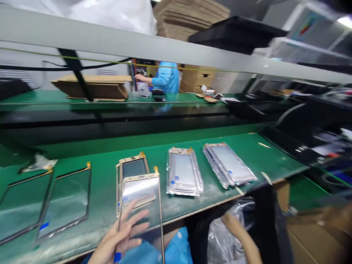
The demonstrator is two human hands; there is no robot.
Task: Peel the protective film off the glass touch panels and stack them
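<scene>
My left hand (pixel 123 234) holds a clear framed panel (pixel 143 209) upright near the table's front edge, its fingers seen behind the glass. Behind that panel lies a small stack of gold-framed panels (pixel 133 167). To its right sit two stacks of silver-edged panels, one in the middle (pixel 183 170) and one farther right (pixel 229 165). Two black-framed clear panels (pixel 67 200) (pixel 24 205) lie flat at the left. My right hand (pixel 229 222) is down at a clear plastic bag (pixel 228 238) below the table edge; its fingers are blurred and partly hidden.
A grey shelf beam (pixel 176 49) crosses above the green table (pixel 104 220). Folded cardboard (pixel 96 86) lies on the far bench, beyond which a person in blue (pixel 166 77) works. Black material (pixel 268 220) and a cardboard box (pixel 310 238) stand at the lower right.
</scene>
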